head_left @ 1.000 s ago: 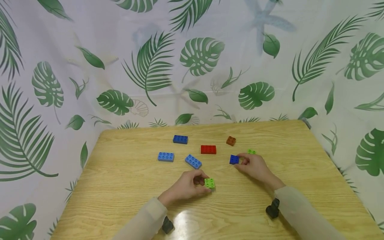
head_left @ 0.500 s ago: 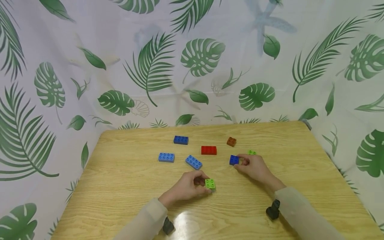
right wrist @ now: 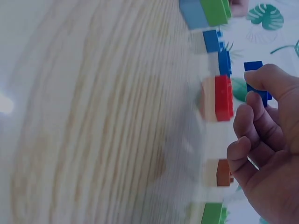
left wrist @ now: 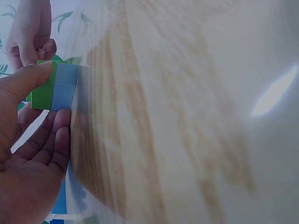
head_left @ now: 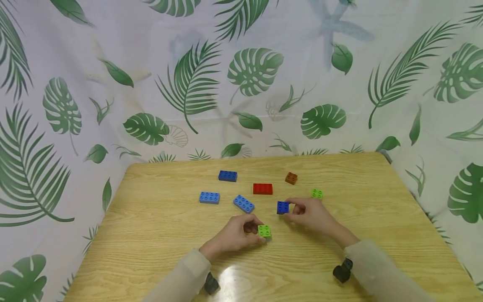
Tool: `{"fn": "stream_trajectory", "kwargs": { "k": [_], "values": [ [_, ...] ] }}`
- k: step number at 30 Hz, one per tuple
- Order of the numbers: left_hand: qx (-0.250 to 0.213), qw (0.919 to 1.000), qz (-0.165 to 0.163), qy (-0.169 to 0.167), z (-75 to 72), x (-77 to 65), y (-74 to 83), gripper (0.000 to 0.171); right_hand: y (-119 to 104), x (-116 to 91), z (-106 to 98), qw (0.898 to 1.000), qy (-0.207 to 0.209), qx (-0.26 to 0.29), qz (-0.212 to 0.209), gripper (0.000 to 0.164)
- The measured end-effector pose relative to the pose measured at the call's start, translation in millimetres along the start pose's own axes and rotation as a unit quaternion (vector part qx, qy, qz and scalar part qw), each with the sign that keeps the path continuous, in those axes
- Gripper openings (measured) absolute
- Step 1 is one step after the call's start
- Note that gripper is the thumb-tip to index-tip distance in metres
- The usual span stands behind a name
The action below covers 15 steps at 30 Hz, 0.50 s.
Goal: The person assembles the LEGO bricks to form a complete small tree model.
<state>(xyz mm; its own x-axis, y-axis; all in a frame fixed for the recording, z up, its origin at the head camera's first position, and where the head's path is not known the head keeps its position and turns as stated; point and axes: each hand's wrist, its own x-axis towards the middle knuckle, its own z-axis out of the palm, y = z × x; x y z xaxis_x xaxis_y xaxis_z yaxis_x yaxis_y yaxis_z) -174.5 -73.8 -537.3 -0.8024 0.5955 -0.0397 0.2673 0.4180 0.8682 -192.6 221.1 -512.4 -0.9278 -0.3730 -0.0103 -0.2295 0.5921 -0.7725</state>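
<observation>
Near the middle of the table my left hand (head_left: 232, 235) pinches a lime-green square brick (head_left: 264, 232) between thumb and fingers. In the left wrist view a pale blue brick (left wrist: 64, 86) sits flush under the green one, its base at the tabletop. My right hand (head_left: 311, 214) pinches a small dark blue square brick (head_left: 282, 207) by its side, behind and to the right of the green one. The right wrist view shows this blue brick (right wrist: 253, 66) held above table level. The two held pieces are apart.
Loose bricks lie behind the hands: two medium blue ones (head_left: 209, 197), a darker blue one (head_left: 227, 176), a red one (head_left: 262, 189) and a brown square one (head_left: 291, 178). Another green brick (head_left: 317, 193) is partly behind my right hand. A leaf-patterned curtain (head_left: 249, 121) backs the table (head_left: 158, 235).
My right hand has moved left and nearer with the dark blue brick, uncovering more of the rear green brick. The left hand stays in place on its bricks.
</observation>
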Motion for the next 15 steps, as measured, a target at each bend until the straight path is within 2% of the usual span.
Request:
{"fn": "stream_trajectory", "kwargs": {
  "k": [8, 15],
  "values": [
    [0.004, 1.0, 0.004, 0.001, -0.3, 0.5, -0.2, 0.031, -17.1, -1.7, 12.0, 0.999, -0.034, 0.005, -0.042, 0.041],
    [0.005, 1.0, 0.003, 0.0, 0.0, 0.4, -1.3, 0.031, -24.5, -4.0, 20.7, 0.996, -0.067, 0.012, -0.056, 0.047]
  ]
}}
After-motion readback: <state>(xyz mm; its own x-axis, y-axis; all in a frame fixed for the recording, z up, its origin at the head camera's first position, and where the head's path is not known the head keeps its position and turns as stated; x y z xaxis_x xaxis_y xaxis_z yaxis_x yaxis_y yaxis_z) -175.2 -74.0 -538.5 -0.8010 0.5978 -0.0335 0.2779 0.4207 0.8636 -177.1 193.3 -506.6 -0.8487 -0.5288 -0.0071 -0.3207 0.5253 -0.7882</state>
